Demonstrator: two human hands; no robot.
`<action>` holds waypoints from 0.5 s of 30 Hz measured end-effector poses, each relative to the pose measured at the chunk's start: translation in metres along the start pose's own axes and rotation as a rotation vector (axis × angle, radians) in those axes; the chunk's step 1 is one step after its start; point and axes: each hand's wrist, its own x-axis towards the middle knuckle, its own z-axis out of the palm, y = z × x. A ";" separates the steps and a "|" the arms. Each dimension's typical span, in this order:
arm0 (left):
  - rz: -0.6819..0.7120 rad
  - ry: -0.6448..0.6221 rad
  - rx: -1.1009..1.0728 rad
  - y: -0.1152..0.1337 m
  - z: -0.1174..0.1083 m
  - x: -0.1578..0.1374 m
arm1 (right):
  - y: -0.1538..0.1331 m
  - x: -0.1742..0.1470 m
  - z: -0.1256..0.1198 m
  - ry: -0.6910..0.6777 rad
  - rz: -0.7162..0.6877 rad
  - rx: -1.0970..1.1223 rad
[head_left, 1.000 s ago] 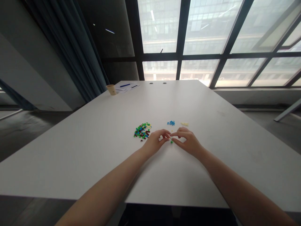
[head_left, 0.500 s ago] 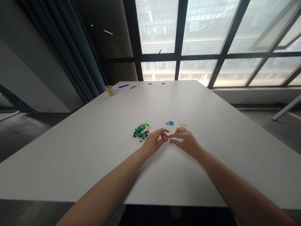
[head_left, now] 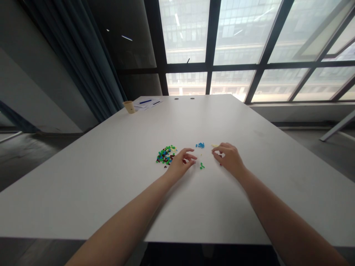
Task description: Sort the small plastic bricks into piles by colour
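Note:
Beside a mixed pile of small toy bricks [head_left: 164, 159], my left hand [head_left: 181, 162] hovers with its fingers apart and nothing visible in them. My right hand [head_left: 227, 156] has thumb and index fingertip together close to the yellow bricks [head_left: 214, 145]; whatever they pinch is too small to make out. Several green bricks [head_left: 202, 166] lie on the table between the hands. A lone yellow brick [head_left: 201, 154] sits a little beyond them. Farther off is a small group of blue bricks [head_left: 200, 145]. Partly hidden under my right hand is a dark red brick [head_left: 220, 164].
The white table [head_left: 111, 203] stretches out to the windows. At its far left stand a paper cup [head_left: 129, 107] and some papers [head_left: 146, 105] with a blue pen [head_left: 145, 101] on them. A dark curtain [head_left: 83, 66] hangs on the left.
My right hand has moved right, away from my left hand and up to the yellow bricks. My left hand has shifted slightly left and opened. The green bricks are now uncovered.

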 end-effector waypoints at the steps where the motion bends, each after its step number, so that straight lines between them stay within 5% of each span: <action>1: -0.006 0.007 0.013 0.001 -0.001 0.000 | 0.012 0.001 0.000 0.022 0.088 -0.033; 6: 0.005 -0.014 0.033 0.000 -0.002 0.000 | 0.048 0.002 0.010 -0.028 0.398 -0.159; 15: 0.019 -0.016 0.060 -0.002 -0.001 0.002 | 0.057 0.004 0.024 -0.062 0.471 -0.114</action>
